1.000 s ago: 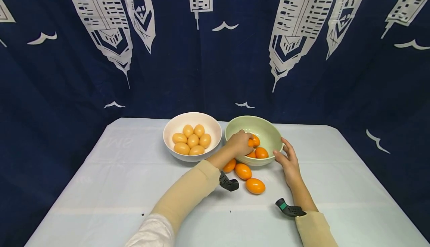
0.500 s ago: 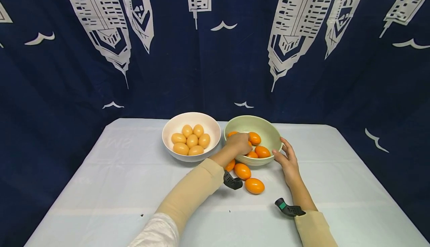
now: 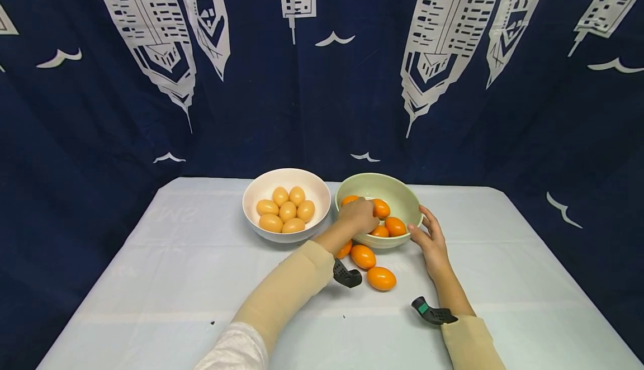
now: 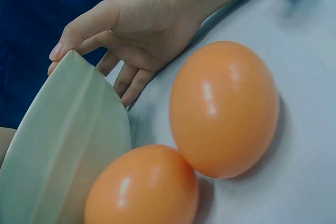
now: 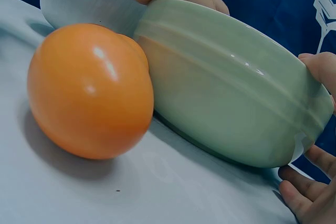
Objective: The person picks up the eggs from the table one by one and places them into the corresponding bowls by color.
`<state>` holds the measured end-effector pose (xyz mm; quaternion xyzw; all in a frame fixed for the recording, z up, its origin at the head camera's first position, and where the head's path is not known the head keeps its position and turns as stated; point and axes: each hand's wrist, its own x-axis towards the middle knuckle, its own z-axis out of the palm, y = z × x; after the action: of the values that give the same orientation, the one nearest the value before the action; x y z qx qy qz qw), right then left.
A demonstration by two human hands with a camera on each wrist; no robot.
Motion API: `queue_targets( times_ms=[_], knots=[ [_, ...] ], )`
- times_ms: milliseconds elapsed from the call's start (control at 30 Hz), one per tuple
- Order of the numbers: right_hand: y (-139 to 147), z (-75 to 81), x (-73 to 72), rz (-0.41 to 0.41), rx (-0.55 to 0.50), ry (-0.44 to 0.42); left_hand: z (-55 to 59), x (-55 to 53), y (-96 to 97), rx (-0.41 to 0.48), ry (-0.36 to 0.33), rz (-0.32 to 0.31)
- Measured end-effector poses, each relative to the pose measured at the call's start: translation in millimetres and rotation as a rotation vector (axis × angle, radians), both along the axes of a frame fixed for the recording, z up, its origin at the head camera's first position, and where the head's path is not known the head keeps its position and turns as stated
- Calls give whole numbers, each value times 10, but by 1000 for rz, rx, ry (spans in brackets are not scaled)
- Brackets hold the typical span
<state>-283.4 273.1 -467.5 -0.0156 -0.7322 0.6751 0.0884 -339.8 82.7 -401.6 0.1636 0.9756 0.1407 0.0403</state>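
My left hand reaches over the near left rim of a light green bowl, its fingers down among several orange eggs. Those fingers are hidden behind the hand, and I cannot tell whether they hold an egg. At the bowl's right side my right hand grips it, thumb at the rim and fingers round the outside wall. The left wrist view shows this right hand at the bowl's edge. In front of the bowl, three orange eggs lie on the table, one partly covered by my left arm.
A white bowl holding several pale yellow eggs stands close to the green bowl's left. Both are on a table with a pale cloth. Behind the table hangs a dark blue curtain printed with white buildings and birds.
My left hand has shifted slightly within the bowl. An orange egg has come into sight behind it at the left, and the front right egg has slid a little rightward. My right hand keeps its place.
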Motion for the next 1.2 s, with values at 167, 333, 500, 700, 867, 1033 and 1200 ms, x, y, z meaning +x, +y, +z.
queue_targets(
  times_ms=[167,333,500,700,867,1033,1200],
  knots=[
    [4,5,4,1,0,-2,-42,53,-49,149,172,-15],
    [-9,21,2,3,6,-14,-71,133,-165,437,266,-102],
    [-11,40,-8,1,-9,-7,-97,233,-314,670,278,-166],
    [-18,30,-1,-2,-19,-4,-148,350,-426,727,266,-198],
    [-21,21,-1,-6,-23,0,-185,449,-462,755,277,-225],
    [-20,7,-9,-9,-10,-4,-237,567,-500,801,300,-264],
    [-29,28,-3,-13,-12,-4,-298,698,-508,862,296,-313]
  ],
)
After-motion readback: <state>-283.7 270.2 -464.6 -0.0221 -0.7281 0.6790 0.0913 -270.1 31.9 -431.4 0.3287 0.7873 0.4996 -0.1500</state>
